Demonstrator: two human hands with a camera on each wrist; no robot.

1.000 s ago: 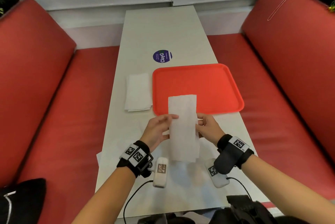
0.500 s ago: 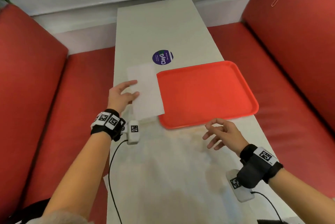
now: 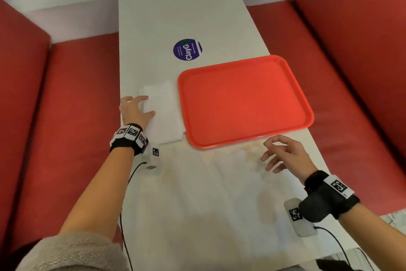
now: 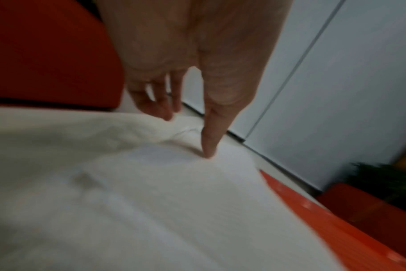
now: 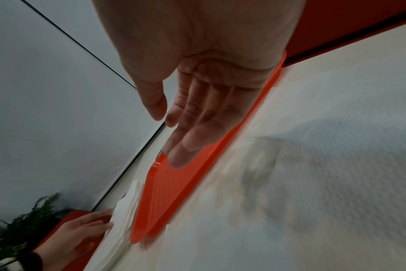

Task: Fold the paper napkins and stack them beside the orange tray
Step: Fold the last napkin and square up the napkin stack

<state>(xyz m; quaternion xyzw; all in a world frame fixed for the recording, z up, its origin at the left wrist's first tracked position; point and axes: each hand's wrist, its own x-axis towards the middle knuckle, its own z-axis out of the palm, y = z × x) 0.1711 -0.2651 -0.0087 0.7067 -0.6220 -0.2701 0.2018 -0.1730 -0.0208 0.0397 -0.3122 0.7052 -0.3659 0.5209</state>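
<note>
A stack of folded white napkins [image 3: 165, 112] lies on the white table just left of the orange tray [image 3: 241, 99]. My left hand [image 3: 137, 110] rests on the stack's left edge, thumb laid on top and fingers spread at its side. In the left wrist view the thumb [image 4: 211, 143] presses down on the white napkin [image 4: 151, 201]. My right hand [image 3: 283, 154] hovers over the table in front of the tray's near edge, fingers loosely bent and holding nothing. The right wrist view shows that hand [image 5: 186, 119] open above the tray rim [image 5: 197, 174], with the napkin stack [image 5: 125, 216] beyond.
A round purple sticker [image 3: 187, 49] sits on the table [image 3: 197, 204] behind the tray. Red bench seats [image 3: 72, 117] flank the table on both sides. Wrist-camera cables [image 3: 342, 246] trail toward the near edge.
The folded napkin went from both hands in front of the tray to the stack at its left. My left hand carried it there; my right hand let go and drew back.
</note>
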